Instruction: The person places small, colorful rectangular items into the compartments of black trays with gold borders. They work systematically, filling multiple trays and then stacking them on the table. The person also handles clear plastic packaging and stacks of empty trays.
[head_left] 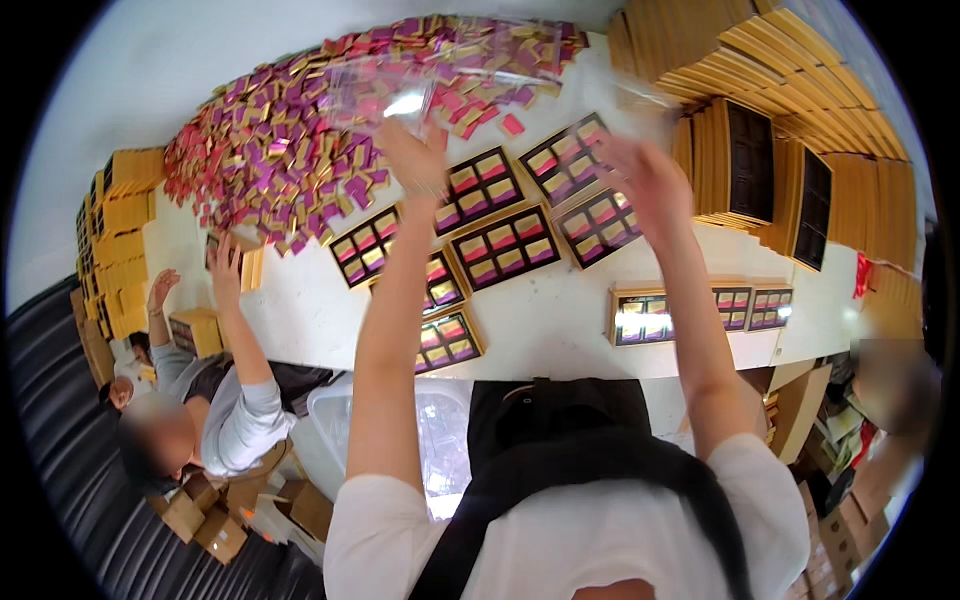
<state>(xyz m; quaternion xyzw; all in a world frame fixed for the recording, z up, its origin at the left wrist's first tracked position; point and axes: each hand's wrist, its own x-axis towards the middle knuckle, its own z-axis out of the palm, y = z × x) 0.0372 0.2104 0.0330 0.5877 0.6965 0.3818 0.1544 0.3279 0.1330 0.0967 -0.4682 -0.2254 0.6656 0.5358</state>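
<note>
My left hand (412,165), smeared by motion, reaches over the far side of the table. At its fingertips is a glossy clear plastic sheet (385,95), above a heap of small wrapped pieces (290,135) in gold, purple and red. My right hand (648,185) is raised over the boxes on the right, fingers stretched and apart, also blurred; I make out nothing in it. Between and below my arms lie several dark-trayed boxes (505,247), their compartments filled with gold, pink and purple pieces. Another filled box (642,318) stands near the front edge under my right forearm.
Tall stacks of yellow-edged boxes (740,75) line the right rear, some with empty dark trays (750,160) facing out. More stacks (125,245) stand far left. A co-worker's hand (225,265) touches a box at left. A clear plastic bin (440,440) sits below the table edge.
</note>
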